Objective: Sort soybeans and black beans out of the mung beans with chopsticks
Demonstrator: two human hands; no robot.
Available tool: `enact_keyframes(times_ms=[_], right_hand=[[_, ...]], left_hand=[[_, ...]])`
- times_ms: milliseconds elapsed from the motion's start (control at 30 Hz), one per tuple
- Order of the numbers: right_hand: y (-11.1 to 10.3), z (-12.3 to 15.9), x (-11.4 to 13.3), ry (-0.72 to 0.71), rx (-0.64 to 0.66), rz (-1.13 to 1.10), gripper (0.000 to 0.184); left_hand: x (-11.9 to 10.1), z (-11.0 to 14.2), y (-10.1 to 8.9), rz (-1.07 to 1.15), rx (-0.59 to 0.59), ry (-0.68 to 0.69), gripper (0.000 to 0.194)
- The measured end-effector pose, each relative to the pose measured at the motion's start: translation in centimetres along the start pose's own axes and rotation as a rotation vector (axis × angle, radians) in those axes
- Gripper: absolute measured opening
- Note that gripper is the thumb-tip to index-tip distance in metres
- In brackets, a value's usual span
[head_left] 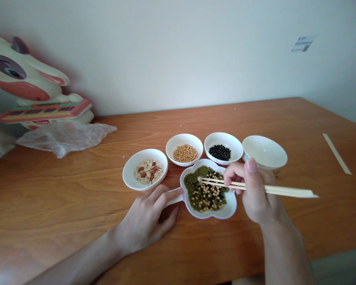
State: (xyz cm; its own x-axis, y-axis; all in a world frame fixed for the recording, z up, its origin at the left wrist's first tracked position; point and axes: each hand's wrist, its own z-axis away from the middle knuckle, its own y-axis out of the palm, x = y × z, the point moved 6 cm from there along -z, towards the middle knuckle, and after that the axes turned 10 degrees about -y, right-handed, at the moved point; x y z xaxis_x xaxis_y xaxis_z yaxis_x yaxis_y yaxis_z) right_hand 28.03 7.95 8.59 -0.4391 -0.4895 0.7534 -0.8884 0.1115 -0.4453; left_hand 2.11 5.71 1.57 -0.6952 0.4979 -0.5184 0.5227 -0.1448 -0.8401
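My right hand (pixel 255 190) is closed around a pair of pale wooden chopsticks (pixel 284 191). Their tips lie over a flower-shaped white dish (pixel 230 208) of mixed green, yellow and black beans. My left hand (pixel 146 219) rests on the table, its fingers loosely curled and its fingertips touching the dish's short handle (pixel 175 200). Behind the dish stand a bowl of seeds and red nuts (pixel 130 174), a bowl of yellow beans (pixel 184 141), a bowl of black beans (pixel 222 140) and an empty bowl (pixel 265 152).
A wooden table (pixel 77 198) meets a pale wall. At the far left sit a cartoon animal toy (pixel 26 83) and a crumpled clear plastic bag (pixel 65 136). A paper chopstick sleeve (pixel 336 153) lies at the right.
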Motion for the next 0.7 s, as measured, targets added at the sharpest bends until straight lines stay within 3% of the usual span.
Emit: enact_keyframes(times_ms=[200,400,500,600,700], right_hand=[[-0.7,0.2,0.2,-0.044,-0.100,-0.030,0.083],[-2.1,0.4,-0.4,-0.085,-0.290,-0.082,0.090],[-2.4,0.2,0.2,-0.111,-0.455,-0.117,0.089],[-1.9,0.0,0.9,-0.067,-0.631,-0.176,0.086],[-0.5,-0.5,1.1,-0.018,-0.676,-0.232,0.084]], left_hand=[[-0.1,-0.2,0.0,0.008,-0.003,0.013,0.056],[0.0,-0.2,0.1,0.011,-0.002,0.013,0.056],[0.0,-0.2,0.1,0.012,-0.003,0.011,0.056],[-0.1,-0.1,0.0,0.006,-0.007,0.008,0.056],[-0.1,0.0,0.0,0.001,-0.005,0.011,0.057]])
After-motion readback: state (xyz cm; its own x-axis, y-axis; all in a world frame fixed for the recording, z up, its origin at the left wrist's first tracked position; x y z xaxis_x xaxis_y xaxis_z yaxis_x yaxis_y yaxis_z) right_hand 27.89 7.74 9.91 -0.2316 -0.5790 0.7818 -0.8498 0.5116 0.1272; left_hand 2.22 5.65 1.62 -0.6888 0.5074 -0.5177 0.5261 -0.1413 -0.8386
